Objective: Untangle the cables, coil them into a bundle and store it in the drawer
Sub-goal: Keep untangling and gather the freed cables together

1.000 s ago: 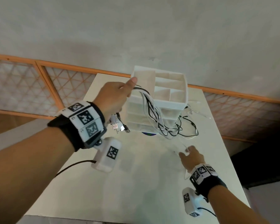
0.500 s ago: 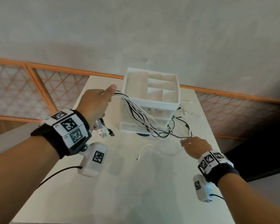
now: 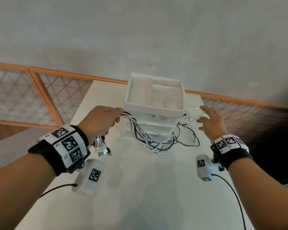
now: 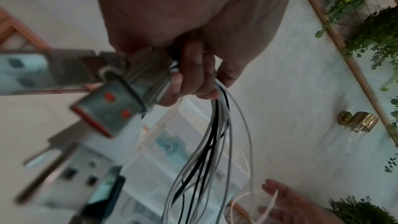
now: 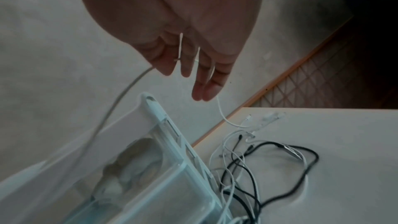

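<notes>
My left hand [image 3: 105, 120] grips a bundle of black and white cables [image 3: 150, 140] beside the top left corner of the white drawer unit [image 3: 154, 103]. Several USB plugs [image 3: 101, 146] dangle below this fist. The cables sag in front of the drawers and trail to a loose tangle [image 5: 258, 159] on the table at the unit's right. My right hand [image 3: 209, 120] hovers right of the unit with straight, spread fingers. A thin white cable [image 5: 221, 113] is threaded between those fingers and hangs down to the tangle. The left wrist view shows the curled fingers [image 4: 193, 74] around the strands [image 4: 215, 142].
The white table [image 3: 140, 188] runs from the drawer unit toward me. An open divided tray forms the top of the unit. A grey wall and orange-framed lattice panels [image 3: 23, 100] stand behind. The table's right edge drops to a dark floor.
My right hand rose from the table in front and moved up beside the drawer unit, lifting the thin white cable. The left hand shifted slightly left and lower, still gripping the bundle.
</notes>
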